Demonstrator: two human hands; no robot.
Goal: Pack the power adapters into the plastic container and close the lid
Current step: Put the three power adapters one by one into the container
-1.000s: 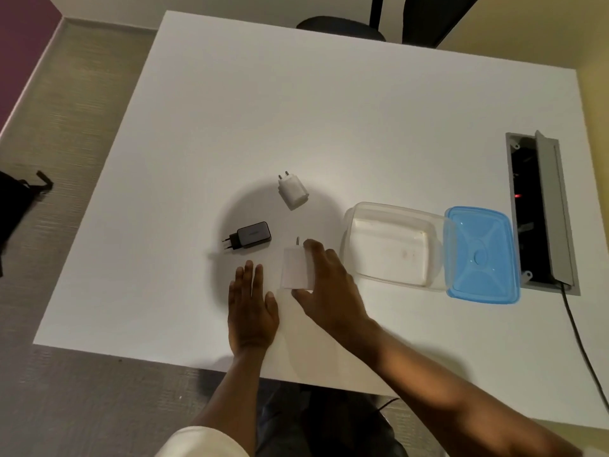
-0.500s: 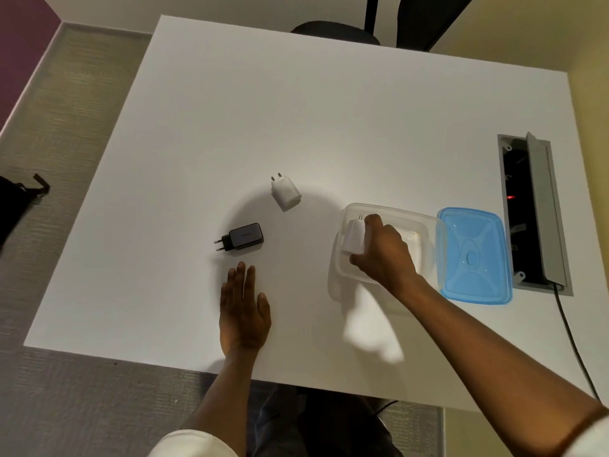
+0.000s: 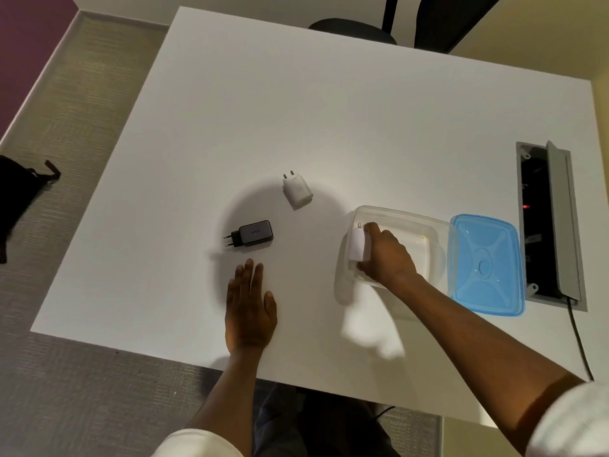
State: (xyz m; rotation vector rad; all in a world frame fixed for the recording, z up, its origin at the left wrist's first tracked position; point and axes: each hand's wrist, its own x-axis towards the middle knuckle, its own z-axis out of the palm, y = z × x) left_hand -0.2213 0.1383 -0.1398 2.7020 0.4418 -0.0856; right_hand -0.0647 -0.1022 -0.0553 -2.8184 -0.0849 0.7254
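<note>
My right hand (image 3: 387, 257) grips a white power adapter (image 3: 357, 246), prongs pointing away from me, and holds it at the left end of the clear plastic container (image 3: 428, 225). The blue lid (image 3: 486, 263) lies flat beside the container on its right. A second white adapter (image 3: 296, 191) lies on the table farther off, left of the container. A black adapter (image 3: 252, 233) lies left of that, just beyond the fingertips of my left hand (image 3: 249, 306), which rests flat on the table, holding nothing.
The white table (image 3: 329, 110) carries an open cable hatch (image 3: 547, 222) with a raised flap at the right edge and a cord running down from it. A dark chair (image 3: 352, 29) stands at the far side. A black bag (image 3: 18, 189) lies on the floor to the left.
My right hand lifted the white adapter from the table near my left hand, carried it right and lowered it into the container's left end. My left hand stayed flat.
</note>
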